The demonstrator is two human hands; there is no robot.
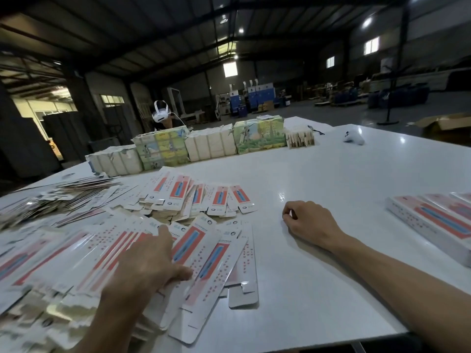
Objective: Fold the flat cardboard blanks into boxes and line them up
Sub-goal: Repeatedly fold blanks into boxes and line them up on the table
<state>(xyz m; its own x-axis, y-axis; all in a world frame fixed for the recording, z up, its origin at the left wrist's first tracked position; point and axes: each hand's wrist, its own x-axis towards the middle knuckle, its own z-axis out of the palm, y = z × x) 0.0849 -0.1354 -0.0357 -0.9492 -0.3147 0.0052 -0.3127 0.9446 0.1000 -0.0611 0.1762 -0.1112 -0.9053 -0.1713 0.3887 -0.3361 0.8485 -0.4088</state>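
Dozens of flat blanks lie fanned in a loose heap on the left half of the counter, and my left hand rests on top of them, its fingers spread fairly wide and laid flat, thumb out to the right, holding nothing as yet. Judgement: the step in hand is drawing one blank. The sheets overlap closely, so I should slide the topmost one sideways with flat fingers to separate it before pinching an edge, or two will lift together. My right hand rests on bare counter near the middle, fingers loosely curled and empty. It should take the free end of the blank to square it up. Folded boxes sit side by side at the right edge, and the new one belongs flush against that row. Count, left to right: blanks too many and too blurred to number; five wrapped bundles across the far side; two hands; three boxes at least, the row being cut by the frame.
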